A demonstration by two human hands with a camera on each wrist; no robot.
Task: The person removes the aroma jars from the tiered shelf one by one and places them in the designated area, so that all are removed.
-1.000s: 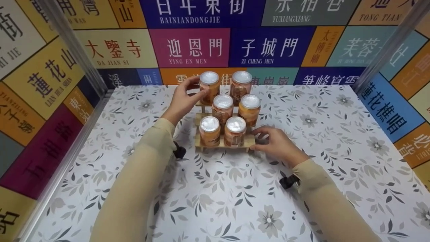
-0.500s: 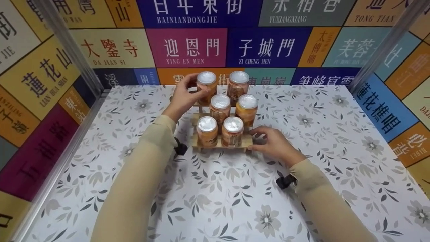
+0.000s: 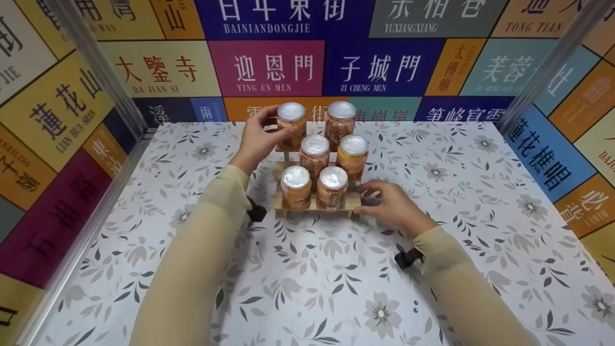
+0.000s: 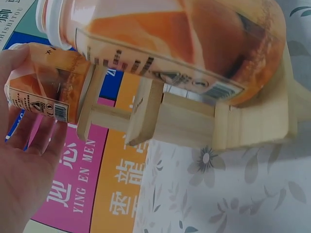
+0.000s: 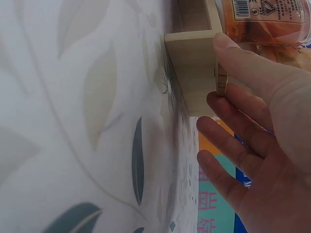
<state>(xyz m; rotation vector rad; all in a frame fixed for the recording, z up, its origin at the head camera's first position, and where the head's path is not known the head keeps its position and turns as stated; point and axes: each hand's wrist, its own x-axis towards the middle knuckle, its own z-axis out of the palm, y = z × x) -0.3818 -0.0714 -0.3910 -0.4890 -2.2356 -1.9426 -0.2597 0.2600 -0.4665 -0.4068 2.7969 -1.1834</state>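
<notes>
Head view: left hand, just above and left of centre, has its grip round the rear-left jar, thumb on the near side. That jar is upright at the left end of the top step of a three-step wooden stand; whether its base bears fully on the step cannot be told.

Right hand, right of centre: narrow grip, thumb and forefinger pinching the right end of the lowest step. Right wrist view shows the thumb tip on the board's edge, with the other fingers spread clear of the wood.

Five more upright jars on the stand, orange-labelled with silvery tops: rear-right jar on the top step; middle-left jar and middle-right jar on the middle step; front-left jar and front-right jar on the lowest.

Stand is on the desk, which has a leaf-and-flower print. Multicoloured lettered panels cross the top of the frame. Beige sleeves enter from the lower edge.
</notes>
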